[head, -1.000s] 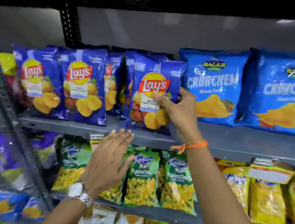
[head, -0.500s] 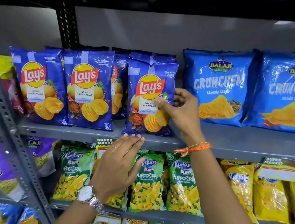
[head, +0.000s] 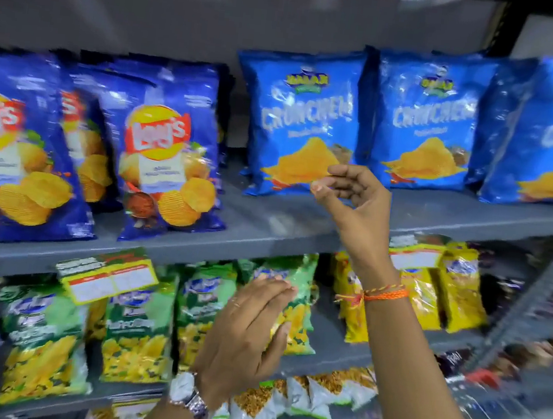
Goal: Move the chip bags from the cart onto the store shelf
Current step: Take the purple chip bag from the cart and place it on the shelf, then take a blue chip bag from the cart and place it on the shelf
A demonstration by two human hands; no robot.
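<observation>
Several dark blue Lay's chip bags stand upright on the grey shelf. The rightmost front Lay's bag stands free, with nothing touching it. My right hand hovers to its right, in front of a light blue Crunchex bag, fingers loosely curled and holding nothing. Lower down, my left hand is spread open in front of the green puffcorn bags on the shelf below. The cart is out of view.
More light blue Crunchex bags fill the right of the upper shelf. Yellow snack bags hang at the right of the lower shelf. A price tag hangs from the shelf edge. Small white packets line the bottom row.
My right hand has let go of the rightmost Lay's bag and drawn back to the right. The view has swung right, and my left hand has shifted right with it.
</observation>
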